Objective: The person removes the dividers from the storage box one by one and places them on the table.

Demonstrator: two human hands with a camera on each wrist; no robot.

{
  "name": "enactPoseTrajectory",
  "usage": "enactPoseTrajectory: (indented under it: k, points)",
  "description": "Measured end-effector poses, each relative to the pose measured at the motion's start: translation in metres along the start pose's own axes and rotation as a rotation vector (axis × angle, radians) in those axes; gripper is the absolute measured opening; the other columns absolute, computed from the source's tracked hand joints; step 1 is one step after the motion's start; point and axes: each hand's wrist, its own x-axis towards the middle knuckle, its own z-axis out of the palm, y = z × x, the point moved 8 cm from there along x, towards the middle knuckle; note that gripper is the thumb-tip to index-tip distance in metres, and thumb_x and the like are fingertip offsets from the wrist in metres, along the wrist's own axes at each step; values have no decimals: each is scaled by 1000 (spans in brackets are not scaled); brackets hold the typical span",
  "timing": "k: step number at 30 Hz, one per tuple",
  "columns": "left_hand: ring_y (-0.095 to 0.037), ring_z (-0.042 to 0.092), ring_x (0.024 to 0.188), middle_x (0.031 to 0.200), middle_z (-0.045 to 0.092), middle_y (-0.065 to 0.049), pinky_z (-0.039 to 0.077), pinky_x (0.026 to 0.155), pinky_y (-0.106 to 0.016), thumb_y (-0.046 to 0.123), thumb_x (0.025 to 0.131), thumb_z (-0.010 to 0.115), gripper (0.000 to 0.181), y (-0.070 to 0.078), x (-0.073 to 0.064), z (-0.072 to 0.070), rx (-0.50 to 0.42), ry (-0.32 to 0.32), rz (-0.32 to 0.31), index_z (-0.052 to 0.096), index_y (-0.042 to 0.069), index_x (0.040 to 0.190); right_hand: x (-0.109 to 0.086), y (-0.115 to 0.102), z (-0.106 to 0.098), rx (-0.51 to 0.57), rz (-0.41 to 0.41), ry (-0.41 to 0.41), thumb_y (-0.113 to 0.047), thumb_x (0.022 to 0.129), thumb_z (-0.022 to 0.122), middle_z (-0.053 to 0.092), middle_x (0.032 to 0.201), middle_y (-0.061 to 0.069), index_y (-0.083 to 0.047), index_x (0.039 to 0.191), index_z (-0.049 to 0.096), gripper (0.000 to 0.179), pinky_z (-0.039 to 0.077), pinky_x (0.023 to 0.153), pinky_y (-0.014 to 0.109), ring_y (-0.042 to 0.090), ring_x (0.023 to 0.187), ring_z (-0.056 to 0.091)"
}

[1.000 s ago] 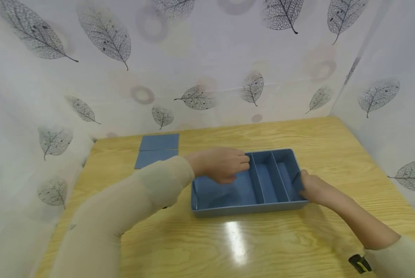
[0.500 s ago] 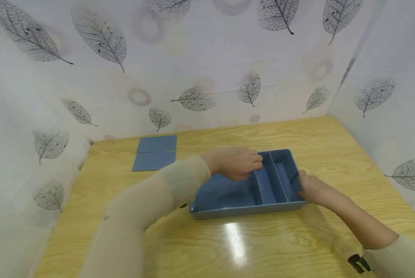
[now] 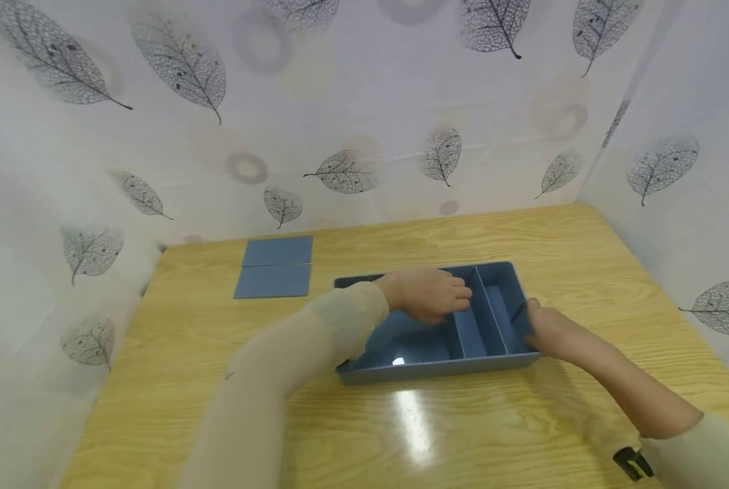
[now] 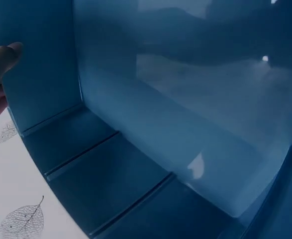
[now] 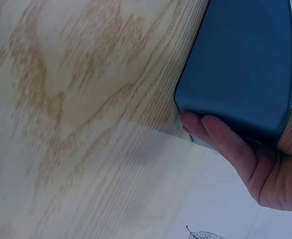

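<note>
A long blue divided box (image 3: 438,369) lies on the wooden table, with upright dividers across its right half. My left hand (image 3: 433,294) reaches over the box at the nearer, left-hand divider (image 3: 457,336). In the left wrist view, its thumb (image 4: 6,57) lies over the edge of this divider with a finger behind, pinching it. Another divider (image 3: 491,312) stands to the right. My right hand (image 3: 550,331) grips the box's right end; in the right wrist view its fingers (image 5: 230,142) curl around the outer corner. The left forearm hides part of the box's left end.
Two flat blue panels (image 3: 273,280) lie side by side on the table (image 3: 175,353) at the back left. A white leaf-patterned curtain (image 3: 389,109) encloses the back and sides. Slots (image 4: 86,154) line the box's inner wall in the left wrist view.
My left hand has moved right along the box, from the large left compartment to the nearer divider. The right hand stays at the box's right end, and the box has barely moved.
</note>
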Motion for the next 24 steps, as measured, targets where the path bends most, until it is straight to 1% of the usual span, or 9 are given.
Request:
enactPoseTrajectory:
  k: [4,7,9,13,18,21,24]
  points:
    - [-21,51,113,128,52,-7,41,99,-32,30,95,49,42,-1,2,7,-25,-8,-8,50,8,130,0,-1,0,4,-8,6,3,85,59,51,64,12,17,100,29,37,42,50,31,19,54,50]
    - [-19,51,114,128,53,-5,42,98,-32,31,95,50,40,-1,4,11,-20,-2,-8,52,9,129,0,-1,0,16,-9,1,3,84,60,52,66,13,17,101,29,38,43,50,32,19,55,50]
    - [-18,52,114,127,54,-4,43,97,-31,31,96,50,39,1,6,12,-1,7,2,53,10,128,0,-1,0,25,-5,-8,3,85,60,52,66,13,18,102,29,38,43,50,32,18,55,50]
    - [-16,53,112,125,56,-2,44,93,-29,28,98,47,34,5,9,13,57,16,30,55,10,126,0,-1,-1,21,-16,-2,3,84,60,52,66,12,19,103,29,40,43,50,31,18,54,50]
    - [-15,53,113,127,55,0,45,92,-27,23,100,44,30,7,10,14,114,7,24,54,12,127,0,0,-1,27,-11,-2,3,85,59,52,65,12,20,104,28,40,43,50,31,18,54,50]
    - [-14,53,112,127,55,1,44,92,-26,19,101,42,28,8,9,14,136,13,21,54,13,126,-1,0,0,32,-2,-5,3,85,59,52,66,13,20,104,28,40,44,50,32,18,54,51]
    - [-13,53,109,125,56,1,44,90,-26,17,102,40,28,8,9,14,166,25,28,54,14,125,-1,0,0,24,-10,4,3,84,59,52,67,14,19,102,29,39,44,51,33,19,56,51]
